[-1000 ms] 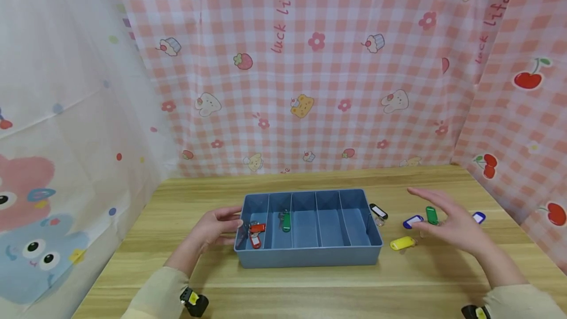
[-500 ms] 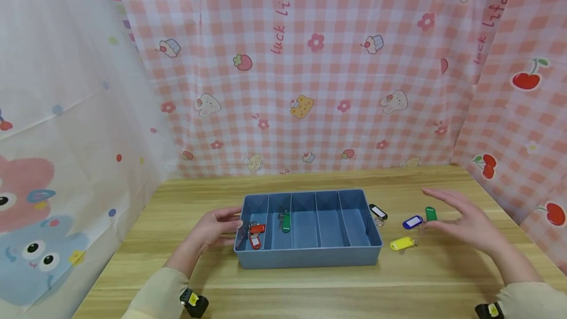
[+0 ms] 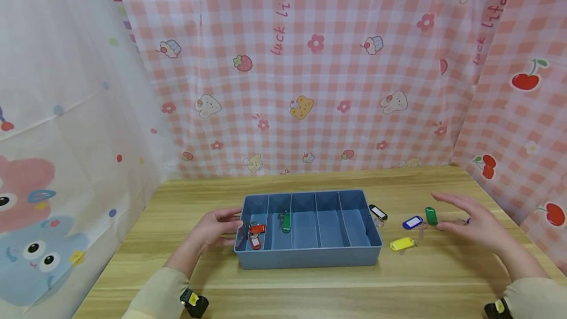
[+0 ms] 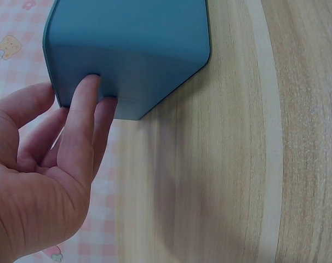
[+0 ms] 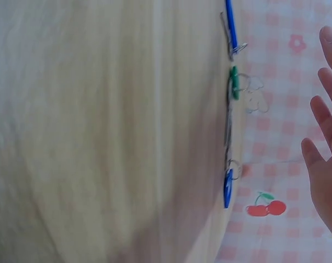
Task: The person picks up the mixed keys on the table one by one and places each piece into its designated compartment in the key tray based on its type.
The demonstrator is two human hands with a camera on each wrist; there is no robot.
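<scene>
My left hand (image 3: 217, 228) holds the left end of a blue-grey compartment box (image 3: 310, 257), thumb at the rim and fingers against the outer wall. In the left wrist view, fingertips press on that end wall (image 4: 138, 71). Two red key tags (image 3: 255, 235) lie in the leftmost compartment, and a green key tag (image 3: 286, 222) with a key lies beside them in the second. My right hand (image 3: 480, 225) hovers empty over the table's right side, thumb and fingers spread apart. Its thumb tip is close to another green key tag (image 3: 431, 215). Its fingers partly hide a blue key tag (image 5: 228, 189).
Between the box and my right hand lie a black key tag (image 3: 378, 211), a yellow key tag (image 3: 402, 244) and a second blue key tag (image 3: 412, 222). The wooden table (image 3: 283, 292) ends at a checked curtain (image 3: 248, 132) behind and at the right.
My right hand has moved right, away from the box and past the nearer blue tag and the green tag. The left hand and box have stayed put.
</scene>
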